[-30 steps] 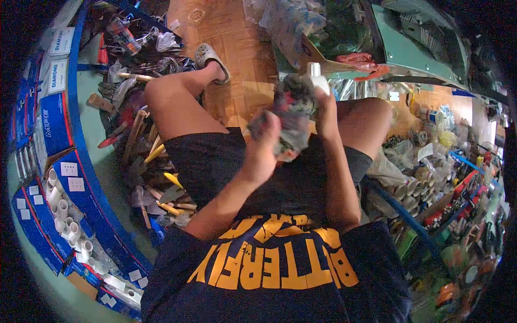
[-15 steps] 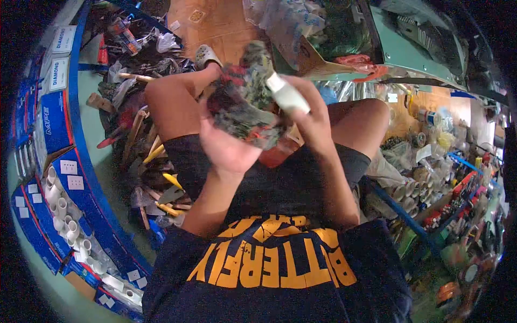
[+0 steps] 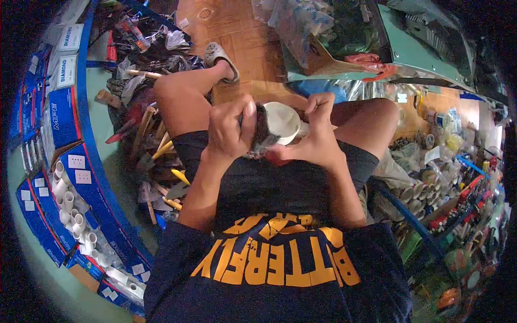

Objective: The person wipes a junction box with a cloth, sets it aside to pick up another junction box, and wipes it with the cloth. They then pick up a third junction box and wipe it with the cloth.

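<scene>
My left hand (image 3: 229, 128) is closed around a bunched dark cloth (image 3: 263, 129), the fingers curled toward me. The cloth presses against the side of a white plastic pipe fitting (image 3: 283, 121), whose round open mouth faces up. My right hand (image 3: 321, 137) grips the fitting from the right, with its thumb low near a reddish part of the cloth. Both hands are over my lap, above the black shorts (image 3: 258, 183). Part of the fitting is hidden by the cloth and my fingers.
Blue boxes (image 3: 64, 116) and a row of white pipe fittings (image 3: 69, 202) line the left side. Wooden-handled and yellow-handled tools (image 3: 163, 149) lie beside my left leg. Crowded shelves (image 3: 452, 188) stand at right, and a green cabinet (image 3: 425, 51) at upper right.
The cloth, spread over my left hand before, is now bunched in my closed left hand against the fitting. The fitting has turned, showing its round mouth. My view has shifted slightly.
</scene>
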The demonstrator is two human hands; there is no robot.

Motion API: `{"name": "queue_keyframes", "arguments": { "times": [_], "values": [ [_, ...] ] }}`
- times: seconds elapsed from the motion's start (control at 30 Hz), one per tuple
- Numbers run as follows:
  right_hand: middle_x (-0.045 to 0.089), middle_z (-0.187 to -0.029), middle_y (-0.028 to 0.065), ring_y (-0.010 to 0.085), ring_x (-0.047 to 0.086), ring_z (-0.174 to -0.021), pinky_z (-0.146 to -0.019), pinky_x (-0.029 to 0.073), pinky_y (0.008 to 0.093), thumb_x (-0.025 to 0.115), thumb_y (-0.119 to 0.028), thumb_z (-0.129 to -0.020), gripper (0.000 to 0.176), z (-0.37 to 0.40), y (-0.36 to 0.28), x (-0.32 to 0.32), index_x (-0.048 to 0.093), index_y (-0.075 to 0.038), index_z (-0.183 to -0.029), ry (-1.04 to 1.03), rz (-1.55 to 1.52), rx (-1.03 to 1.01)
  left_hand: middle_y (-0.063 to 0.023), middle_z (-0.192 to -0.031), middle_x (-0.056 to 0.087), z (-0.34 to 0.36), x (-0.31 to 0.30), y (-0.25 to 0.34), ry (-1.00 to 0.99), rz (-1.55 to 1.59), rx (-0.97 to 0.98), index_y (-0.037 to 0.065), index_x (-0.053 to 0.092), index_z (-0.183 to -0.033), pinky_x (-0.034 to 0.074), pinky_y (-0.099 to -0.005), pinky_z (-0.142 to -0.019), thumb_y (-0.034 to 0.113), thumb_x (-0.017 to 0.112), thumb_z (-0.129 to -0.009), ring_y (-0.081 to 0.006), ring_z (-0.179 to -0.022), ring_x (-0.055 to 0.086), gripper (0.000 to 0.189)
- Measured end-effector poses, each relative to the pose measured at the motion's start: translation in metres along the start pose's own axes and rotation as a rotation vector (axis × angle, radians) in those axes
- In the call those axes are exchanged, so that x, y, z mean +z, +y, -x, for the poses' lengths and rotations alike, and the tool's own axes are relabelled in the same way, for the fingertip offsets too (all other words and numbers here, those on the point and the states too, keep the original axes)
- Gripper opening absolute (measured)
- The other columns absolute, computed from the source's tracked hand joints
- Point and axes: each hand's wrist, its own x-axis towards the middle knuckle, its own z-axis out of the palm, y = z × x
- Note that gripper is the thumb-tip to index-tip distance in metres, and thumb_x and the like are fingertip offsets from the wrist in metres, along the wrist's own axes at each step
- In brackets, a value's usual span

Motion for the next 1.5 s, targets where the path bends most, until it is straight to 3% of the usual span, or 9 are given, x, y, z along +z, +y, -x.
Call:
{"name": "queue_keyframes", "arguments": {
  "times": [0.37, 0.63, 0.8, 0.9, 1.03, 1.1, 1.23, 1.4, 1.5],
  "values": [
    [0.058, -0.129, 0.0120, 0.0293, 0.057, -0.108, -0.088, 0.038, 0.0406, 0.084, -0.017, -0.057, 0.046, -0.006, -0.009, -0.002, 0.051, -0.004, -0.087, -0.239, 0.198, -0.183, -0.0240, -0.070, 0.062, 0.008, 0.003, -0.009, 0.006, 0.059, -0.408, -0.008, 0.064, -0.083, 0.046, -0.0422, -0.061, 0.016, 0.049, -0.096, -0.0334, -0.069, 0.066, 0.031],
    [0.056, -0.132, 0.0133, 0.0288, 0.056, -0.111, -0.093, 0.040, 0.0419, 0.083, -0.021, -0.060, 0.061, -0.010, -0.001, 0.004, 0.059, -0.005, -0.114, -0.277, 0.463, -0.423, -0.0087, -0.100, 0.068, -0.003, -0.016, 0.007, -0.112, 0.848, -1.458, 0.004, 0.059, -0.117, 0.055, -0.0327, -0.076, 0.033, 0.047, -0.098, -0.0199, -0.078, 0.068, 0.038],
    [0.055, -0.129, 0.0156, 0.0259, 0.053, -0.117, -0.099, 0.041, 0.0363, 0.075, -0.025, -0.082, 0.060, -0.010, 0.001, 0.023, 0.047, 0.000, -0.129, 0.060, -0.341, 0.120, -0.0094, -0.102, 0.068, 0.034, 0.021, -0.030, 0.011, 1.372, -0.953, 0.002, 0.062, -0.110, 0.054, -0.0321, -0.077, 0.032, 0.046, -0.098, -0.0187, -0.087, 0.067, 0.036],
    [0.065, -0.112, 0.0148, 0.0236, 0.064, -0.103, -0.088, 0.048, 0.0319, 0.070, -0.012, -0.082, 0.043, -0.007, 0.006, 0.025, 0.056, -0.001, -0.122, 0.001, -0.548, 0.337, -0.0099, -0.107, 0.067, 0.047, 0.051, -0.053, -0.297, 0.183, -0.615, 0.002, 0.063, -0.113, 0.051, -0.0343, -0.082, 0.029, 0.053, -0.096, -0.0204, -0.091, 0.066, 0.034],
    [0.067, -0.091, 0.0062, 0.0128, 0.062, -0.088, -0.082, 0.048, 0.0279, 0.058, 0.006, -0.078, 0.031, -0.008, 0.027, 0.005, 0.061, -0.001, -0.109, -0.064, -0.286, 0.288, -0.0103, -0.111, 0.067, 0.033, 0.034, -0.026, -0.200, 0.136, -0.694, 0.003, 0.062, -0.117, 0.050, -0.0353, -0.086, 0.031, 0.052, -0.097, -0.0225, -0.097, 0.066, 0.036],
    [0.066, -0.088, 0.0102, 0.0128, 0.063, -0.086, -0.077, 0.049, 0.0287, 0.062, 0.004, -0.074, 0.032, -0.006, 0.025, -0.005, 0.061, 0.000, -0.107, -0.228, -0.129, 0.288, -0.0114, -0.116, 0.065, 0.026, 0.015, -0.022, 0.209, 1.122, -1.094, 0.004, 0.059, -0.123, 0.049, -0.0353, -0.091, 0.034, 0.048, -0.099, -0.0251, -0.103, 0.065, 0.039],
    [0.065, -0.086, 0.0176, 0.0314, 0.067, -0.081, -0.072, 0.050, 0.0333, 0.071, -0.006, -0.069, 0.045, -0.008, 0.015, 0.002, 0.057, 0.000, -0.112, -0.195, -0.040, 0.170, -0.0111, -0.122, 0.061, 0.019, 0.005, 0.002, 0.272, 1.528, -0.600, 0.005, 0.051, -0.130, 0.045, -0.0407, -0.097, 0.036, 0.044, -0.101, -0.0233, -0.109, 0.061, 0.043],
    [0.061, -0.108, 0.0223, 0.0418, 0.057, -0.104, -0.088, 0.048, 0.0450, 0.071, -0.007, -0.064, 0.054, -0.001, 0.010, 0.007, 0.053, -0.001, -0.114, -0.161, -0.063, -0.051, -0.0150, -0.112, 0.053, -0.010, 0.016, 0.020, -0.039, -0.222, 0.304, 0.003, 0.048, -0.127, 0.047, -0.0448, -0.088, 0.032, 0.066, -0.086, -0.0332, -0.098, 0.058, 0.054],
    [0.060, -0.108, 0.0213, 0.0416, 0.056, -0.104, -0.088, 0.048, 0.0457, 0.073, -0.009, -0.063, 0.053, 0.005, 0.003, -0.002, 0.054, -0.002, -0.112, -0.299, -0.077, 0.031, -0.0158, -0.108, 0.049, -0.004, 0.022, 0.014, -0.071, -0.183, 0.332, 0.003, 0.050, -0.124, 0.048, -0.0435, -0.084, 0.035, 0.074, -0.077, -0.0356, -0.092, 0.056, 0.061]
  ]
}}
